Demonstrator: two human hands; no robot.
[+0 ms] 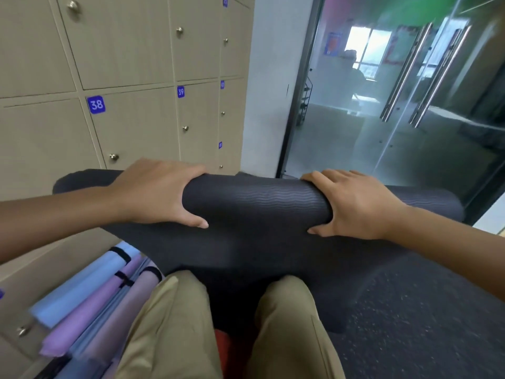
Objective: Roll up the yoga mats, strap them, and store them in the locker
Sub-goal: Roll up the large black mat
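Head view: both hands (pixel 254 198) grip dark mat (pixel 257 212).

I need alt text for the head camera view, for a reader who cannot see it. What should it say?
Both hands, left hand and right hand, grip a partly rolled dark mat above the person's knees. Rolled, strapped mats in blue and purple lie at the left beside closed numbered lockers; a glass door stands ahead on the right.

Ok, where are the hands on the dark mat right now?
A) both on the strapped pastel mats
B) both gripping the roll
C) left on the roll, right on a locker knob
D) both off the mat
B: the left hand and right hand both curl round the dark mat roll.
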